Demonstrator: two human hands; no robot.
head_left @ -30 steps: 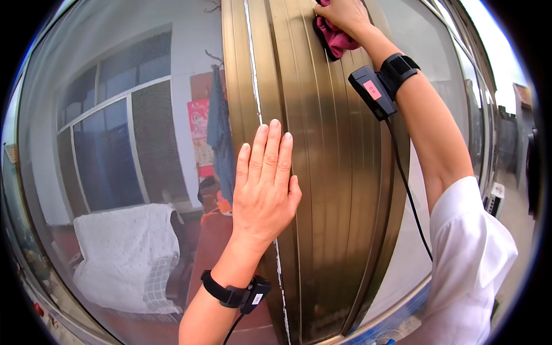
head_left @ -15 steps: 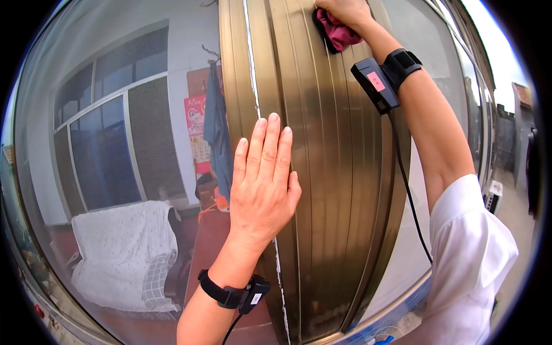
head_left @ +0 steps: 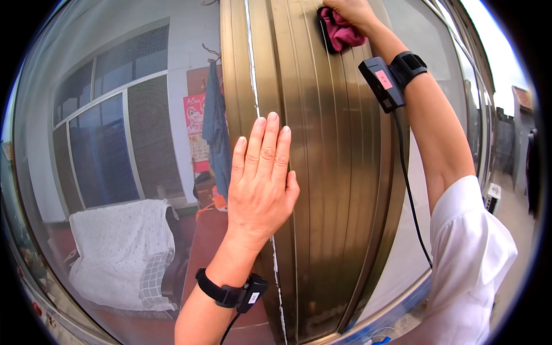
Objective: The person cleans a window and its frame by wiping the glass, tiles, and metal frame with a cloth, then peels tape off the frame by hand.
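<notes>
My left hand lies flat with its fingers stretched upward, over the edge where the glass pane meets the gold metal frame. Nothing is in it. High on that frame, near the top of the view, my right hand is closed on a dark red cloth with a black edge. The cloth rests against the metal; the fingertips are partly hidden behind the hand and cut off by the view's edge. A black strapped device sits on each wrist.
A thin black cable hangs from the right wrist device. Behind the glass are a white cloth-covered seat, a hanging blue-grey cloth and a red poster. A white pane borders the frame's right side.
My right hand and the cloth have shifted slightly to the right along the metal. The left hand keeps its flat pose, with only a tiny shift in view.
</notes>
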